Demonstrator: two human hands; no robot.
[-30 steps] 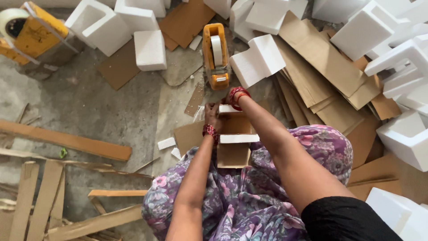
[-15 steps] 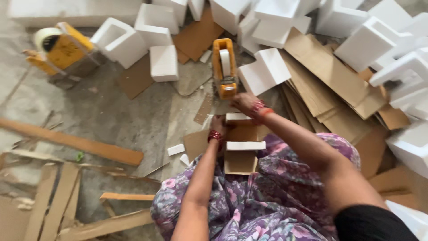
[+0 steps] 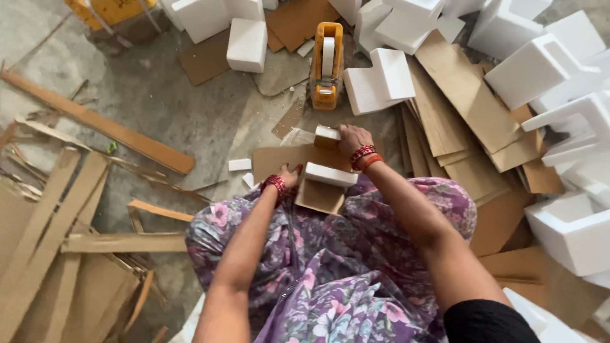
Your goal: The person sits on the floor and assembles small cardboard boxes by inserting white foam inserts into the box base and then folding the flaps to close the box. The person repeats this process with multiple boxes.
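Resting on the lap in the purple flowered dress (image 3: 330,279), a small cardboard package (image 3: 321,181) with white foam end pieces is held at both ends. The left hand (image 3: 291,176) grips its near left side, and the right hand (image 3: 351,138) presses closed on its far foam block (image 3: 327,136). Farther on the concrete floor (image 3: 159,108) stands an orange tape dispenser (image 3: 326,63), with white foam blocks (image 3: 380,79) and cardboard sheets (image 3: 464,108) to the right.

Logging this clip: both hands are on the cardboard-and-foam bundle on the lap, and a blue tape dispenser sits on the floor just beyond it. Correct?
Not quite. The head view shows the tape dispenser is orange, not blue. Otherwise correct: left hand and right hand are on the cardboard-and-foam bundle, dispenser just beyond.
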